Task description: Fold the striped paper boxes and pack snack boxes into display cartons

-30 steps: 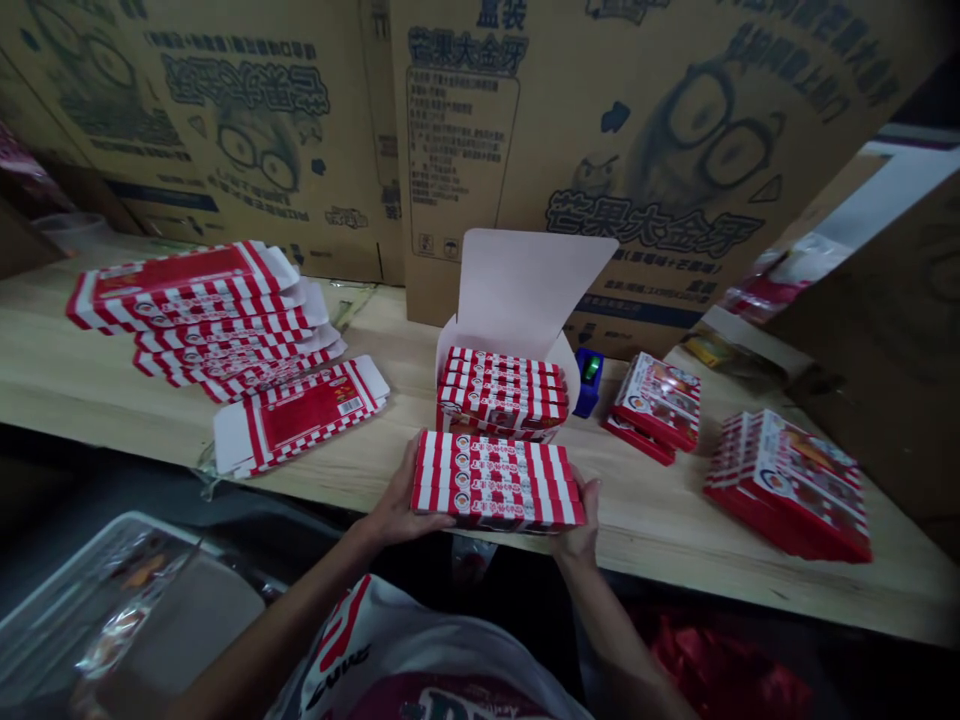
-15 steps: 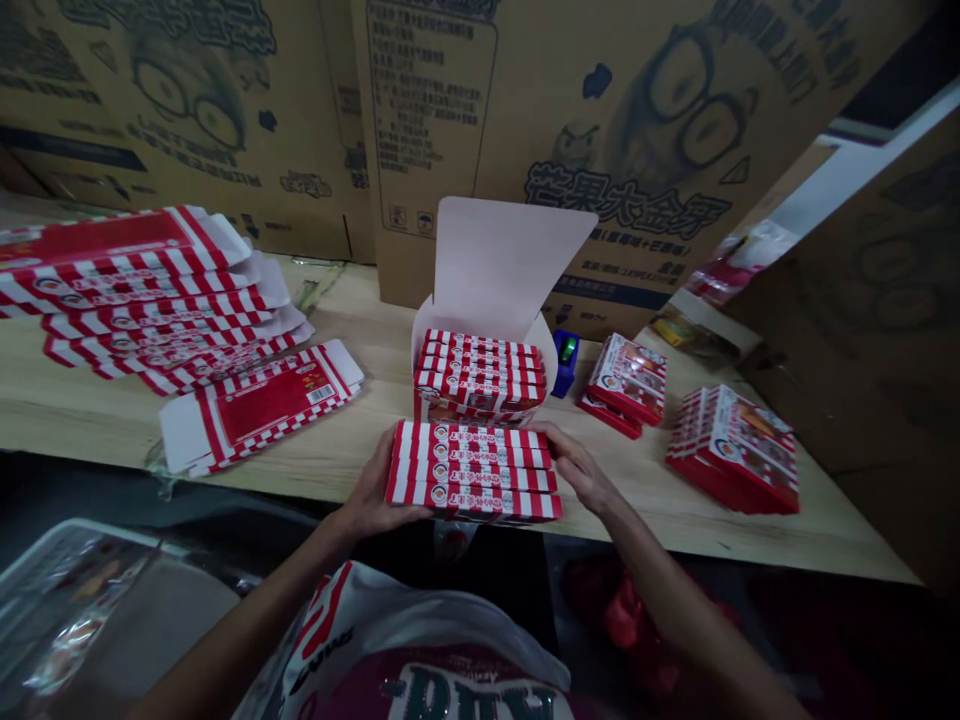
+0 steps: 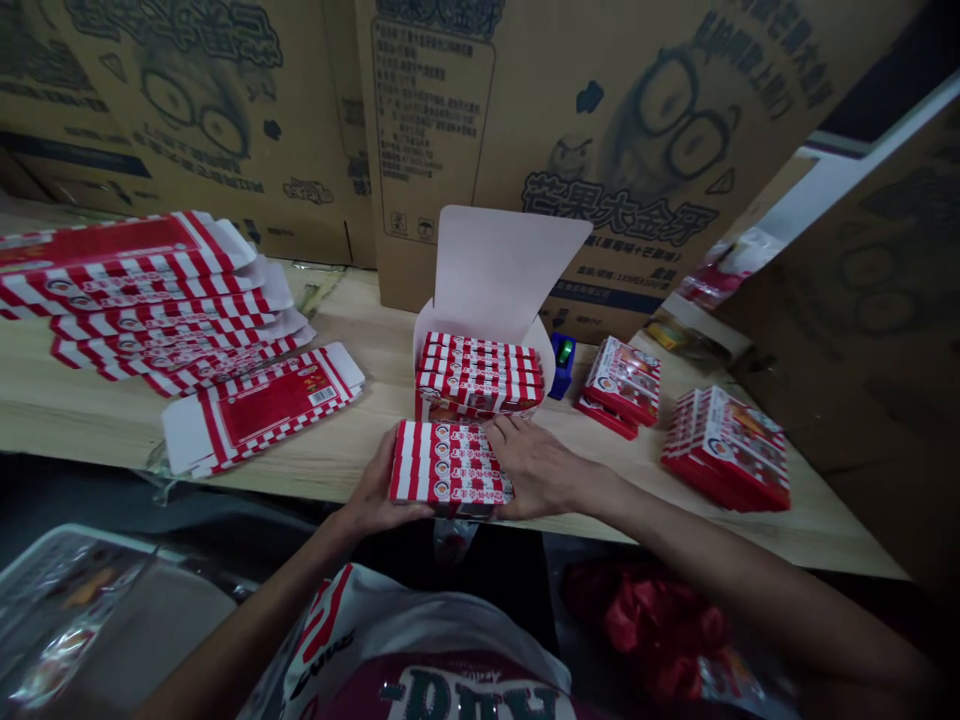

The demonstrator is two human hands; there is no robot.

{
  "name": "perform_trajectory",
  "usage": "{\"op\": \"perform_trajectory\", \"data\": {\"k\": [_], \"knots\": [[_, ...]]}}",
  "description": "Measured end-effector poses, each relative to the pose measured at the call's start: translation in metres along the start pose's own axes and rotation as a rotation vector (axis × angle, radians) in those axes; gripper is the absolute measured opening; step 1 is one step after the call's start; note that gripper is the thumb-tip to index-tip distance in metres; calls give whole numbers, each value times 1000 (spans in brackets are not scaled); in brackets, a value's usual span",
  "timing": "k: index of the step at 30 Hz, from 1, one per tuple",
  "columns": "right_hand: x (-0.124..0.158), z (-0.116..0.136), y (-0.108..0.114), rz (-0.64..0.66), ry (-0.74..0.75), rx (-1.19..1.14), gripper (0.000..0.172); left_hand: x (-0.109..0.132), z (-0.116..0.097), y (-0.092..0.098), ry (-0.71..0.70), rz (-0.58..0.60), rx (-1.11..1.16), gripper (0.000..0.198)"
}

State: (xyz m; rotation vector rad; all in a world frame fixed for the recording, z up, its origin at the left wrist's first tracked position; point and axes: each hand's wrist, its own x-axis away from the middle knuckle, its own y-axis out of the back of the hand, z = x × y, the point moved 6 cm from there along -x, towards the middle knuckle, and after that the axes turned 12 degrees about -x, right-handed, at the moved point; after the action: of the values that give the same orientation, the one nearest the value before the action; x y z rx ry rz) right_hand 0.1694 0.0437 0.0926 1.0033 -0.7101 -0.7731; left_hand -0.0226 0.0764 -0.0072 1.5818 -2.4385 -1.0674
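Several small red-and-white striped boxes point(image 3: 442, 465) are pressed together in a row at the table's front edge. My left hand point(image 3: 379, 490) grips their left end, fingers closed round it. Over their right part lies my right hand point(image 3: 532, 465), wrapped across the top and side and hiding that end. Just behind them stands an open display carton point(image 3: 510, 265) with its white lid flap raised. Inside it, more striped boxes point(image 3: 480, 368) stand in rows, the front ones partly covered by the held row.
Flattened striped cartons point(image 3: 150, 290) are piled at the left, with one carton point(image 3: 262, 405) nearer. A blue tape dispenser point(image 3: 562, 365) and two stacks of striped boxes point(image 3: 622, 385) point(image 3: 727, 450) sit at the right. Large brown cardboard boxes point(image 3: 480, 120) line the back.
My right hand has moved left from the end of the row onto its top and side. The left hand keeps its hold. The row of boxes has hardly moved.
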Motion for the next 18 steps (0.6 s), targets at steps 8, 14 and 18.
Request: {"op": "perform_trajectory", "data": {"k": [8, 14, 18], "knots": [[3, 9, 1, -13, -30, 70, 77, 2, 1, 4, -124, 13, -94, 120], [-7, 1, -9, 7, -39, -40, 75, 5, 18, -11, -68, 1, -28, 113], [1, -1, -7, -34, -42, -172, 86, 6, 5, -5, -40, -12, 24, 114]]}}
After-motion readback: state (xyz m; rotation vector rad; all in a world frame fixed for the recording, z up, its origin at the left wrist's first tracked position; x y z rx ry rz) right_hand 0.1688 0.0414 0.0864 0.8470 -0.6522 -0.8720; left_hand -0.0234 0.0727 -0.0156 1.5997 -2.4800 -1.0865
